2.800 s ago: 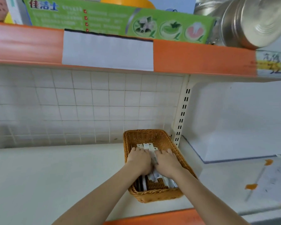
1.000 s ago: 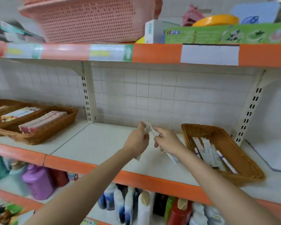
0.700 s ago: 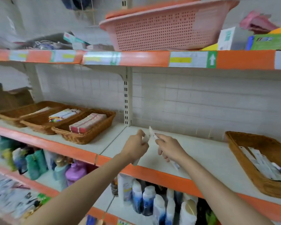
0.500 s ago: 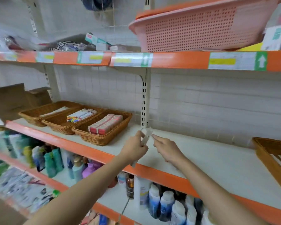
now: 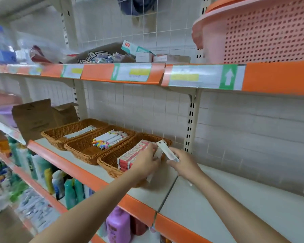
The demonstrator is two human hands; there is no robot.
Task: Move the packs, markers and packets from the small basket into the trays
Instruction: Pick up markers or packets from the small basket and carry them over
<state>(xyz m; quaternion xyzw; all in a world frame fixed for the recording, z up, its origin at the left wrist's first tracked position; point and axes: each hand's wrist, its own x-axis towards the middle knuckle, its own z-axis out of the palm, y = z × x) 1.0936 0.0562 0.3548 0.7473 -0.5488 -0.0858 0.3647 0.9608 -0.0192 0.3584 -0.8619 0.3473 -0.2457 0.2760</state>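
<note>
Packets (image 5: 162,149), the white flat ones, sit pinched between my two hands over the right end of the nearest tray (image 5: 111,157). My left hand (image 5: 147,161) curls round the lower part of the bunch, fingers wrapped on it; my right hand (image 5: 182,161) grips the upper strip between thumb and fingertips, just right of the left one. So both hands are clamped on the packets, none released yet.

Risks from here, as I judge it: the tray right under my fingers already holds the red packs (image 5: 132,154), and the markers (image 5: 110,139) fill the tray beyond that, further left. The white packets (image 5: 81,132) like mine seem to lie in the farthest tray (image 5: 60,135), well to the left of my hands. If I let go now they land w/ the red packs, i.e. wrong tray. Also the bunch is thin and slippery-looking (prob. several strips fanned together), so a loose pinch while I reach across two trays could shed one onto the shelf (image 5: 156,195) or over its orange edge onto the bottles (image 5: 69,192) below.

Hard to make out: how many packets I hold, since my left hand covers most of them. Print on them is too blurred to read. The small basket I'm emptying is out of frame, somewhere right of my right arm, so I can't tell what's left in it. The left side of the view is smeared w/ motion blur.
</note>
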